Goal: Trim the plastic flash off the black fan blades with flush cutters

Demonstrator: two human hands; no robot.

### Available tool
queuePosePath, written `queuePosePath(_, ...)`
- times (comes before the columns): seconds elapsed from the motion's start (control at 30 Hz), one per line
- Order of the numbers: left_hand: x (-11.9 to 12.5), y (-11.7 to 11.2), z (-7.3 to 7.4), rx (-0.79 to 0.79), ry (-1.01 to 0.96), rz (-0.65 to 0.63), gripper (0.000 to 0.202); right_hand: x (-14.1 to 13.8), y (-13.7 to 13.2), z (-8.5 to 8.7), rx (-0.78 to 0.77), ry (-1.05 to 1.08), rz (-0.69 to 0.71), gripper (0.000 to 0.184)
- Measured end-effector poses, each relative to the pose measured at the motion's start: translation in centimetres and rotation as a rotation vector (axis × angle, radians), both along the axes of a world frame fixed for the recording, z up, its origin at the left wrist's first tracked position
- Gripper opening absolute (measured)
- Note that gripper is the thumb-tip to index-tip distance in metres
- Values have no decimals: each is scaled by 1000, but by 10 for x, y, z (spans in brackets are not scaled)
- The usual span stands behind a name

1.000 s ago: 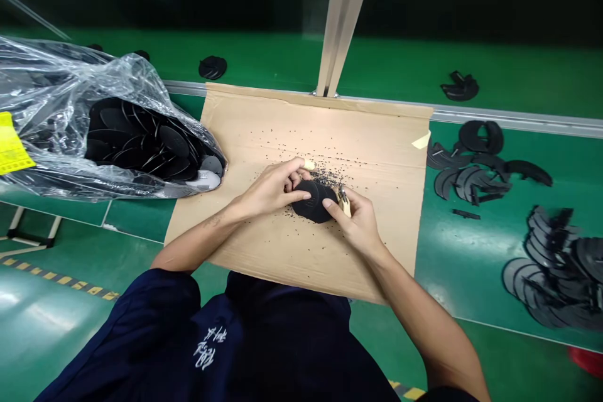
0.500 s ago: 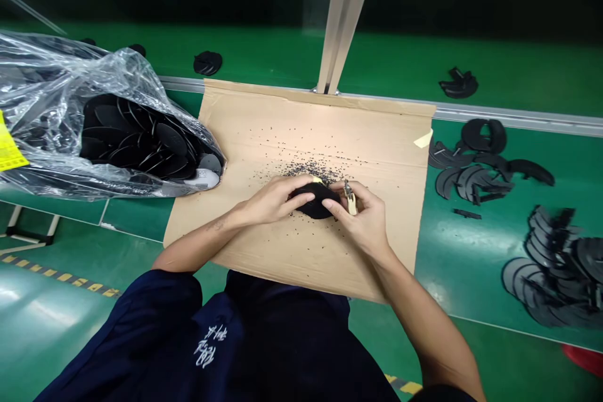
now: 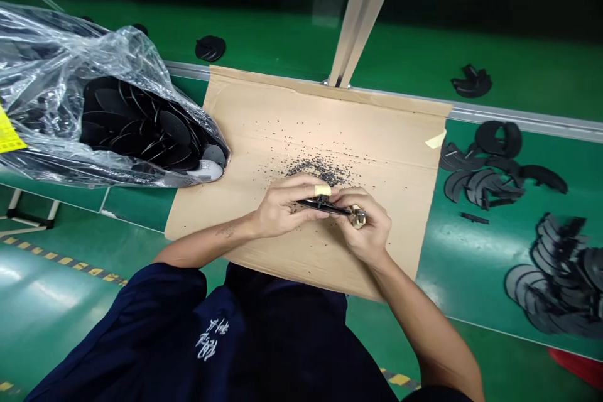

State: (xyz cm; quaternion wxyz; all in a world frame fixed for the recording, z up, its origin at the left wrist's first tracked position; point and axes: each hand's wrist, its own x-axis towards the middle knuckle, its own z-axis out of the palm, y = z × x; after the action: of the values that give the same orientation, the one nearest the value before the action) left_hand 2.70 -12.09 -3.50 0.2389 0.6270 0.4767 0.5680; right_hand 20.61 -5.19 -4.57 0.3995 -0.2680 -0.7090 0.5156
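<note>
My left hand (image 3: 281,204) is closed on the left side of a thin black disc (image 3: 308,204), thumb below and fingers above. A pale yellow wrap is on one of its fingertips. My right hand (image 3: 370,226) pinches the disc's right end. In that same palm sits a small hand tool (image 3: 358,217) with a metal end and a cream handle; its exact kind is hard to make out. The disc is tilted almost edge-on to me. Small black scraps (image 3: 320,169) lie scattered on the cardboard sheet (image 3: 254,94) under and beyond my hands.
At left, a clear plastic bag (image 3: 94,56) holds many black discs (image 3: 174,127). Curved black parts (image 3: 494,182) lie on the green bench at right, with a larger pile (image 3: 560,276) nearer me. A metal post (image 3: 362,19) stands behind the cardboard.
The black disc has turned from showing its broad face to nearly edge-on. My left fingers have shifted over its top edge, and the tool in my right hand has swung round.
</note>
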Motion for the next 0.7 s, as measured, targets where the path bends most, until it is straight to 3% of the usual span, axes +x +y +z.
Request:
queuePosePath(0.2, -5, 0, 6, 62, 63, -60, 32, -2, -4, -3, 68, 69, 45, 6)
queuePosePath(0.4, -5, 0, 8, 76, 88, -39, 28, -2, -5, -3, 50, 29, 31, 14)
queuePosePath(0.7, -3, -1, 8, 117, 61, -8, 23, -5, -4, -4, 145, 63, 60, 6)
